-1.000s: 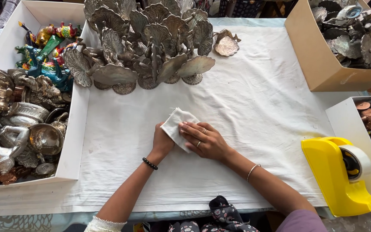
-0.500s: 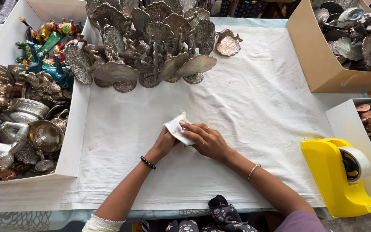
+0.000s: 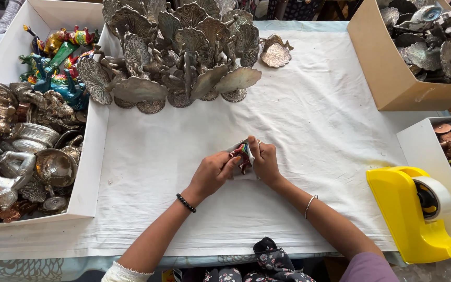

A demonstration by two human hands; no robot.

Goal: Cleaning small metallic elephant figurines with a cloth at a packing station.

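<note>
My left hand point(image 3: 212, 172) and my right hand point(image 3: 265, 161) meet at the middle of the white cloth point(image 3: 314, 104) that covers the table. Between them they hold a small colourful figurine point(image 3: 243, 152), red with other bright colours, partly wrapped in a white sheet of paper point(image 3: 240, 145). Fingers of both hands pinch the wrap around it, so most of the figurine is hidden. A black bead bracelet is on my left wrist and a thin bangle on my right.
A cluster of silver peacock-shaped metal pieces point(image 3: 178, 52) stands at the back. A white box point(image 3: 92, 156) of metal idols and painted figurines sits left. A cardboard box point(image 3: 392, 68) of metal items is back right. A yellow tape dispenser point(image 3: 418, 214) sits right, beside another white box point(image 3: 418, 151).
The flat white paper packet pressed under both hands has been lifted and opened up; the colourful figurine inside now shows between my fingers.
</note>
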